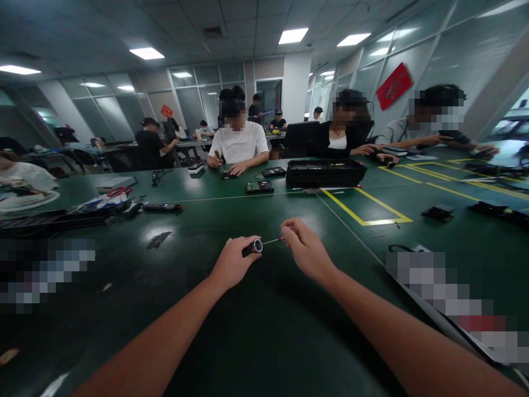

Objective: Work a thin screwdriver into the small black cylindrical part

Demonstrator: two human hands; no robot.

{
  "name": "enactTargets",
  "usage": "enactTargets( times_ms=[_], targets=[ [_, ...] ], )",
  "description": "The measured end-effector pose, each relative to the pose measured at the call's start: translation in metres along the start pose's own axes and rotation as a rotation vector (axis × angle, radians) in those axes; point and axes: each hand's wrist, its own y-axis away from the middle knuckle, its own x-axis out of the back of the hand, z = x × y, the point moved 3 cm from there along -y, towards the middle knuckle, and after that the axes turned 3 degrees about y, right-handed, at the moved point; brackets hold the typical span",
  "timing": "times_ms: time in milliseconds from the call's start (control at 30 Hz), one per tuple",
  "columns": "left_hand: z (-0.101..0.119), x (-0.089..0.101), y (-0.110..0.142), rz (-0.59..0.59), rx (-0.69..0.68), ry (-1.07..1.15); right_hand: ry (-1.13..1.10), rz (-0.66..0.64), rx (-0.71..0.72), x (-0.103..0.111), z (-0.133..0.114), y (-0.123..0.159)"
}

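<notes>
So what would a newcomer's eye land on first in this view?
Probably the two bare hands at center: the left hand grips a small dark cylinder, the right hand a thin screwdriver-like tool pointed at it. Then the yellow tape outline on the green tabletop, beyond and right of them.

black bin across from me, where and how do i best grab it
Probably by the rim at both short ends of the bin, left hand on the left end and right hand on the right, coming from above and the near side. It is long, lies crosswise and has raised walls, so gripping both ends should help keep it level.
</notes>
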Motion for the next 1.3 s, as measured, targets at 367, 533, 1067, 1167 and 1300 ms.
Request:
enactTargets(
  times_ms=[367, 533, 1067, 1167, 1300],
  targets=[
    [-0.0010, 0.0016, 0.0013, 0.023, 0.033, -0.011, -0.097, 0.017, 0.027, -0.0035, -0.0004, 0.0008],
    [-0.0003, -0.0024, 0.0013, -0.010, -0.007, -0.015, -0.027, 0.006, 0.002, -0.0035, -0.0003, -0.0004],
    [0.0004, 0.0016, 0.0003, 0.015, 0.011, -0.040, -0.052, 0.018, -0.026, -0.0054, 0.0024, 0.0007],
    [-0.0026, 0.0023, 0.0001, 0.031, 0.029, -0.037, -0.096, 0.034, 0.014, -0.0047, 0.0010, 0.0007],
    [-0.0048, 0.0000, 0.0008, 0.005, 0.026, -0.047, -0.144, 0.035, -0.031, -0.0054, 0.0019, 0.0006]
  ],
)
